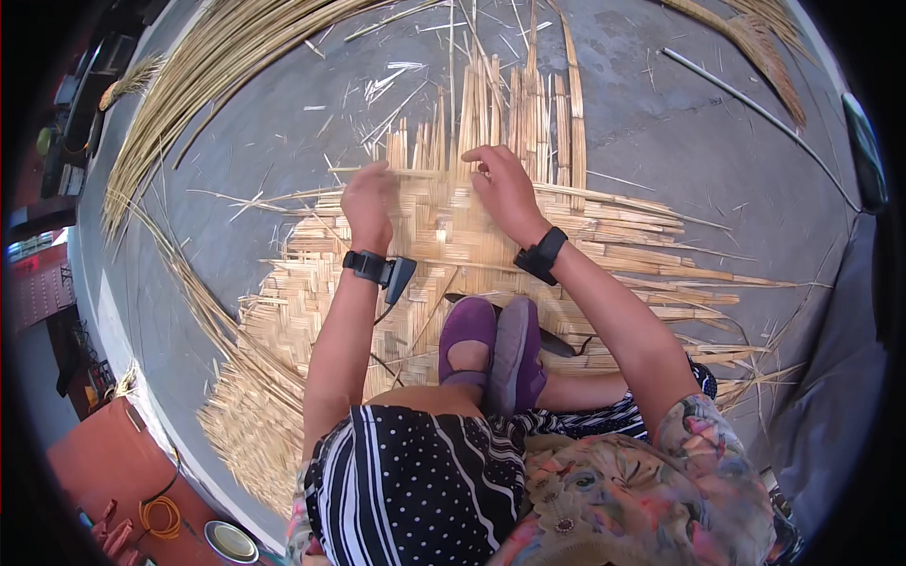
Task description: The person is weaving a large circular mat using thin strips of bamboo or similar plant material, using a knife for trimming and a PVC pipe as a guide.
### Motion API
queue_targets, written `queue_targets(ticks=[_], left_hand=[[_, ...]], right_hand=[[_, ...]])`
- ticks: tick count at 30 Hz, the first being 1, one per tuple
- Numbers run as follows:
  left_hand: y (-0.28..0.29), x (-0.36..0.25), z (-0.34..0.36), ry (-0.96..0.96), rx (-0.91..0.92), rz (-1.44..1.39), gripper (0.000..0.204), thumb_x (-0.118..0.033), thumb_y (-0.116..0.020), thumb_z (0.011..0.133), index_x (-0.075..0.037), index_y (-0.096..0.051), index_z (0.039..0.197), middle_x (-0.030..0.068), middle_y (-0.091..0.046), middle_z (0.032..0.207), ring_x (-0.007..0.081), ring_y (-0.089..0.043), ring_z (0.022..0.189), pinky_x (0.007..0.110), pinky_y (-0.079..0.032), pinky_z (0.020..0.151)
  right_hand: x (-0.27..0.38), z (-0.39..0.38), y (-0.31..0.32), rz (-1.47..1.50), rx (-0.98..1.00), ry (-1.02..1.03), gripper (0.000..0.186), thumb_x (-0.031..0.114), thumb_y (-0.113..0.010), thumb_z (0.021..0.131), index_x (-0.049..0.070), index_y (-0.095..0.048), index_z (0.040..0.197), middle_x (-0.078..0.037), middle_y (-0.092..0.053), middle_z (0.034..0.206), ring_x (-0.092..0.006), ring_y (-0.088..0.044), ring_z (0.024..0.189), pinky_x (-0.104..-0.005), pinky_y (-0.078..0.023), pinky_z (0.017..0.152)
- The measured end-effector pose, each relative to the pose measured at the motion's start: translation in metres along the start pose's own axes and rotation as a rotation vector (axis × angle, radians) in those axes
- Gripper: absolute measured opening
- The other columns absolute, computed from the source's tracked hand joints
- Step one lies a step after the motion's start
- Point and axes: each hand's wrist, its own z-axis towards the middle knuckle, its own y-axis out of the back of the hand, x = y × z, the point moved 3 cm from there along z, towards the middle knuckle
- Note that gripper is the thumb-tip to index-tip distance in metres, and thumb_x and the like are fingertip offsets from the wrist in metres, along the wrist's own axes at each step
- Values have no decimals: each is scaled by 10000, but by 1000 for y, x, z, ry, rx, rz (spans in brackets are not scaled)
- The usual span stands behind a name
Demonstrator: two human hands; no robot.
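Observation:
A flat mat point(444, 224) woven from pale split reed strips spreads beneath me, its loose strip ends sticking out at the far side and the right. At its far left edge is my left hand point(371, 200), smeared by motion. A thin reed strip point(415, 174) runs crosswise by its fingertips; whether they grip it is unclear. My right hand point(507, 193) hovers over or touches the upright strips point(481, 108), its index finger stretched left and a gap showing below it. Nothing is visible in that hand.
My purple shoes point(469, 335) rest on the mat, partly covering a dark, narrow tool point(557, 346). Long reed bundles point(179, 132) curve along the left. Past the mat, the grey floor point(642, 123) bears scraps and a thin pale rod point(746, 99). A red surface point(104, 462) lies lower left.

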Motion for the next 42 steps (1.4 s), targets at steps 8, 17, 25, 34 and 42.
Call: queue_targets(ticks=[8,17,25,34,42], left_hand=[[-12,-40,57,101,469,432,318,-137,-489,1006,-64,-600,1295,43,-662,882,109,-612,684,266,-541,612],[-31,-35,79,174,539,529,181,-80,-586,951,-69,-622,1128,6,-681,928,129,-684,854,293,-578,763],[-18,-30,51,-45,641,808,160,-68,-698,802,-49,-698,961,34,-691,859,126,-640,757,291,-515,690],[-17,-25,33,-463,410,994,243,-61,-735,805,-42,-703,1044,-20,-641,790,78,-593,734,272,-506,685],[-5,-11,38,-301,432,861,186,-21,-680,805,-27,-697,990,11,-652,810,97,-595,736,278,-498,693]], right_hand=[[182,6,170,496,13,590,154,34,-683,749,144,-679,857,-18,-612,866,-197,-573,832,-300,-473,726],[213,-23,207,345,204,362,213,273,-842,692,239,-649,773,39,-544,815,-168,-522,819,-265,-462,682],[183,-17,138,562,-46,703,171,30,-683,712,132,-647,844,-11,-602,910,-193,-564,768,-285,-496,612],[19,61,-70,191,60,31,498,19,-508,890,-12,-427,1381,-196,-626,1135,-238,-673,951,-327,-529,821],[-13,61,-105,462,323,-365,248,203,-613,918,22,-670,1078,-122,-702,783,-194,-699,691,-319,-528,622]])
